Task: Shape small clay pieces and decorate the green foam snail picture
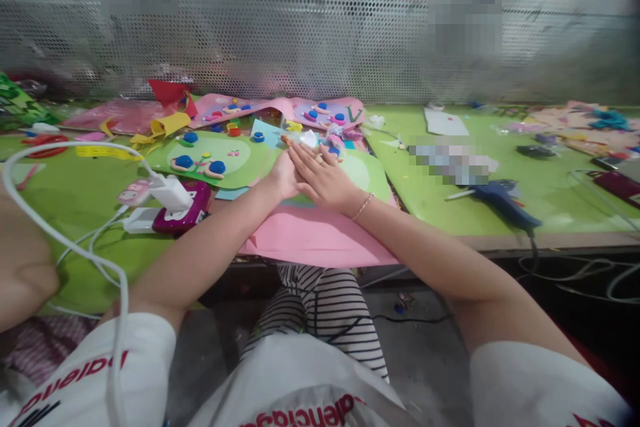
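Note:
My right hand (325,177) lies palm down across my left hand (287,173), its fingers straight and close together. The two palms are pressed against each other, and whatever may be between them is hidden. Most of the left hand's fingers are covered by the right. Both hands hover over a pale green sheet (376,173) and a pink sheet (320,240) at the table's front edge. Just beyond the fingers are a white crumpled piece (306,139) and small coloured bits. To the left, a green sheet (240,177) carries blue and skin-coloured clay-like figures (184,162).
A purple power strip (193,207) with white plugs and a looping white cable (65,147) stands left of my forearm. On the right lies a blue glue gun (507,203) with its cord. Pink decorated sheets (260,108) line the back below a perforated metal panel (310,27). Another person's arm (25,247) is at far left.

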A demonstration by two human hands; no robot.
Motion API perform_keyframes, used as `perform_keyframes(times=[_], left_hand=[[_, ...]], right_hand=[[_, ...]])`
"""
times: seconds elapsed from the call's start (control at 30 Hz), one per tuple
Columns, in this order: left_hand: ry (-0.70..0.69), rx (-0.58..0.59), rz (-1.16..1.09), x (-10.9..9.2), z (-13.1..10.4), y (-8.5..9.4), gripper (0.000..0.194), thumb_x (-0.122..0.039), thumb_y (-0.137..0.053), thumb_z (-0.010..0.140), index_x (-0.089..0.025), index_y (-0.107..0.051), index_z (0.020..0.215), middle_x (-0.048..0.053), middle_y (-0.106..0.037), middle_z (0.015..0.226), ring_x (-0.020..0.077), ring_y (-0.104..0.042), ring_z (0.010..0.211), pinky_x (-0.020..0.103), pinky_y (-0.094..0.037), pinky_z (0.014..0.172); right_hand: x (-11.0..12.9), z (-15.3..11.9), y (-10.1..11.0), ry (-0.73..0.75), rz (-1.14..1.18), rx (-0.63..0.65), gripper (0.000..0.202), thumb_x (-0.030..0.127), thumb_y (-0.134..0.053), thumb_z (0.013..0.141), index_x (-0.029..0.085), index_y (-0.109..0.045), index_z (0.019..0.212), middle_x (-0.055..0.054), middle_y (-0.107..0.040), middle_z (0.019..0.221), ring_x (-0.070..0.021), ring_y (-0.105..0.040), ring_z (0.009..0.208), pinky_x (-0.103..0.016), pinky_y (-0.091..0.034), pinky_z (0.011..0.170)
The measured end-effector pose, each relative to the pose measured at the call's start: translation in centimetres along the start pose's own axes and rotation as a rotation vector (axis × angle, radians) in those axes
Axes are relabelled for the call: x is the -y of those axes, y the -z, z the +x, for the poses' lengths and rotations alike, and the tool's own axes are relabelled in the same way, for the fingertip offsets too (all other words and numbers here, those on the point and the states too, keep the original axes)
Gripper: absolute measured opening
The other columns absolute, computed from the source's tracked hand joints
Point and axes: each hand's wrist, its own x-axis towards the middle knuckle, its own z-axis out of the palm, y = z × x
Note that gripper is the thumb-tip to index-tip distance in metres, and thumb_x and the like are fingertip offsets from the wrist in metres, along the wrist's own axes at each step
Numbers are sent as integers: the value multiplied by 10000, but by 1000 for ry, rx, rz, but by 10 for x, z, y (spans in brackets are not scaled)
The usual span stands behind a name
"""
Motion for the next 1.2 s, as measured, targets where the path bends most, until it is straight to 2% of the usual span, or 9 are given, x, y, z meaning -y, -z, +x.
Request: perform_keyframes(times=[0.07, 0.13, 0.2, 0.33, 0.5, 0.63, 0.77, 0.97, 1.2], left_hand=[[16, -7, -8, -2, -1, 0, 441, -362, -253, 960, -133, -587, 1134, 84, -706, 852, 179, -652, 801, 292, -481, 726], [12, -19, -20, -3, -2, 0, 424, -358, -243, 961, -153, -612, 994, 40, -664, 698, 142, -595, 596, 264, -464, 615], [13, -25, -19, -3, -2, 2, 416, -349, -243, 954, -157, -601, 866, 32, -623, 618, 134, -559, 524, 266, -473, 607], [29, -36, 4, -2, 1, 6, 289, -248, -326, 905, -158, -569, 779, 65, -651, 654, 159, -639, 646, 313, -517, 759], [-35, -98, 13, -2, 5, 10, 258, -177, -370, 868, -116, -612, 935, 94, -701, 737, 181, -688, 766, 342, -513, 864], [-132, -184, 57, -1, 8, 12, 247, -141, -414, 882, -113, -607, 1034, 76, -709, 741, 159, -701, 787, 301, -515, 861], [-234, -216, 88, 2, 9, 11, 184, -83, -446, 884, -134, -598, 975, 41, -691, 710, 126, -690, 743, 270, -521, 817], [-278, -157, 166, 6, 10, 11, 150, -106, -470, 901, -133, -597, 826, 14, -645, 674, 92, -623, 622, 221, -488, 685], [-275, -83, 217, 10, 11, 13, 127, -110, -531, 879, -140, -550, 757, 7, -652, 706, 77, -629, 658, 252, -509, 786]], right_hand=[[-6, -1, -1, -39, 12, 8, 695, 496, -118, 977, 63, -188, 1516, -152, -218, 1576, -257, -189, 1468, -518, -74, 1180], [-15, -2, -3, -139, 27, 8, 669, 468, -118, 983, 69, -187, 1516, -140, -204, 1581, -243, -174, 1474, -518, -66, 1181], [-24, -3, -5, -218, 62, 17, 645, 438, -110, 988, 77, -190, 1516, -132, -181, 1588, -226, -164, 1477, -512, -74, 1183], [-35, -5, -9, -284, 162, 30, 626, 408, -91, 989, 86, -218, 1511, -132, -177, 1590, -211, -153, 1481, -503, -115, 1184], [-42, -5, -7, -324, 226, -44, 623, 428, -127, 986, 90, -329, 1469, -140, -279, 1559, -225, -207, 1466, -489, -182, 1181], [-48, -5, -2, -315, 233, -141, 556, 416, -203, 980, 105, -490, 1341, -170, -482, 1404, -237, -416, 1336, -442, -331, 1119], [-44, -4, -2, -207, 238, -153, 447, 377, -313, 957, 112, -584, 1194, -175, -590, 1155, -243, -541, 1118, -409, -455, 986], [-36, 0, -11, -152, 222, -189, 386, 346, -476, 908, 115, -578, 1199, -149, -584, 1091, -251, -547, 1028, -422, -475, 924], [-37, 0, -6, -246, 182, -189, 262, 352, -461, 940, 176, -646, 998, -103, -601, 956, -227, -564, 917, -380, -480, 835]])
